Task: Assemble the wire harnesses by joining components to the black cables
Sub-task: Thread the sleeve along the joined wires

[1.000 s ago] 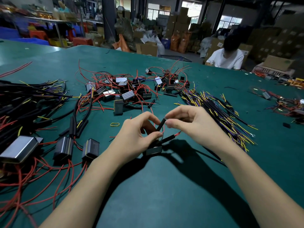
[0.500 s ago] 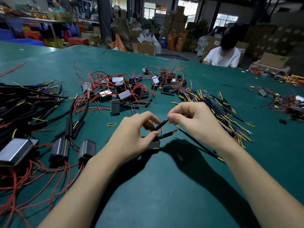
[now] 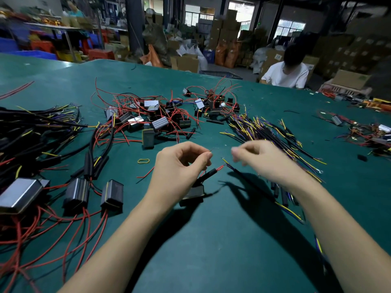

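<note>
Left hand (image 3: 179,166) raised over green table (image 3: 211,240), fingers curled, thumb and forefinger pinching thin bare wire end; small black box component (image 3: 193,194) hanging beneath palm, its black sleeve with red wire tip (image 3: 211,171) pointing right. Right hand (image 3: 264,159) alongside, motion-blurred, fingers curled; grip not discernible. Black cable (image 3: 249,182) with yellow and purple leads beneath right hand, tip just beside red wire tip, apart.

Dim warehouse, stacked cardboard boxes (image 3: 224,28), bright windows (image 3: 291,26), green table (image 3: 211,240)
</note>
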### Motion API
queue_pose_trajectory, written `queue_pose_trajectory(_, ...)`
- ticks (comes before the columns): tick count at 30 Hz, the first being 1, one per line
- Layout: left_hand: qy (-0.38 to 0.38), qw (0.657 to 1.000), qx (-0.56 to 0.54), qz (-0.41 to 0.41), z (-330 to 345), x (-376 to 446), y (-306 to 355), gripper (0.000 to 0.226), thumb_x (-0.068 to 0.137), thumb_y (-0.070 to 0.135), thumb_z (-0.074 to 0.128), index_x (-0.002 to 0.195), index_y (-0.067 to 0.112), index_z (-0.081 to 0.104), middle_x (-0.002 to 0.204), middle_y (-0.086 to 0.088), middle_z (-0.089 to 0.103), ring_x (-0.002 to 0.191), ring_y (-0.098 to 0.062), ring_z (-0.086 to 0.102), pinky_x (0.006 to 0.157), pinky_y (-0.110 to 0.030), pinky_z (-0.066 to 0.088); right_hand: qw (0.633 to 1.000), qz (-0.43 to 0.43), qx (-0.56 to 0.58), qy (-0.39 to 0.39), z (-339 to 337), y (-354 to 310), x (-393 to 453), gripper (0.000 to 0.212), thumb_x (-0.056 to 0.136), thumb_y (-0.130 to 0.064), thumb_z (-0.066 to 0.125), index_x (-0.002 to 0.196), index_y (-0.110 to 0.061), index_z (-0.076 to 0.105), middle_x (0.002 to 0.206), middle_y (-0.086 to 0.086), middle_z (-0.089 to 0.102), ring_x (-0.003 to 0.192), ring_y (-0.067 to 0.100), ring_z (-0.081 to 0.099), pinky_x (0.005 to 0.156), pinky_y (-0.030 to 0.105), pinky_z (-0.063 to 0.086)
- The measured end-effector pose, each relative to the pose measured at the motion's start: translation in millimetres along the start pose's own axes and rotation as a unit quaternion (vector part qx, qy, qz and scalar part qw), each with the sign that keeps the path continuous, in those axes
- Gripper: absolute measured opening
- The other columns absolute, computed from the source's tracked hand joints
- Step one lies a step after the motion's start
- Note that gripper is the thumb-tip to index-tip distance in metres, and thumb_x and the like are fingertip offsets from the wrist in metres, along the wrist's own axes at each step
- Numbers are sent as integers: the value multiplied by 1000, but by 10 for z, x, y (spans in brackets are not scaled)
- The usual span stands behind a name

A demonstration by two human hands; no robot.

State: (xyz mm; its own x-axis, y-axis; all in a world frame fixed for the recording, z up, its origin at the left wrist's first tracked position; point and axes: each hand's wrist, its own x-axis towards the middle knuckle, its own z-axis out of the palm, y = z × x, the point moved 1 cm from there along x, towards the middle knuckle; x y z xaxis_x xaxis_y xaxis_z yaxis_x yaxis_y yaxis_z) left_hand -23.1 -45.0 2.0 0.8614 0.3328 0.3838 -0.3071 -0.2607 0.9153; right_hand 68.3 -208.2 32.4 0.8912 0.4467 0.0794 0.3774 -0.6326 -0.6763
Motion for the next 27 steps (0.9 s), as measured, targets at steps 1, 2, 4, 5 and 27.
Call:
queue_pose_trajectory(1,-1,1000,2,-1,6,-6,-2,9,85,10,68,77,12,70,70,-3,72,66,-14,67,65,-25,53,999,28,-26,-39,25,34,-22,32,93,-35,57,83,-9,71,82,11,71,74,22,59,68,30,44)
queue_pose_trajectory(2,-2,1000,8,0,12,-11,-6,9,86,12,68,77,13,69,70,-2,72,67,-16,67,65,-27,53,996,49,-14,-77,51,51,-46,31,93,-34,58,82,-9,73,76,5,71,68,16,58,62,23,42)
queue_pose_trajectory(4,1,1000,26,3,19,-13,-14,9,86,14,67,77,16,68,71,-1,71,70,-17,67,67,-33,52,990,60,56,-116,79,43,-82,22,92,-26,61,82,-10,73,67,-6,70,59,6,56,52,9,39)
queue_pose_trajectory(5,4,999,35,2,19,-13,-18,9,86,15,67,77,17,68,71,0,71,70,-16,66,67,-36,51,988,52,93,-112,77,39,-83,18,91,-21,63,80,-10,72,63,-7,68,56,4,55,50,6,38)
queue_pose_trajectory(27,12,998,-49,-37,50,19,59,14,79,8,73,68,10,66,63,5,68,58,-2,57,62,-14,45,992,-79,77,-53,81,-261,-136,11,82,-12,73,72,-12,68,66,4,68,57,9,55,64,29,49)
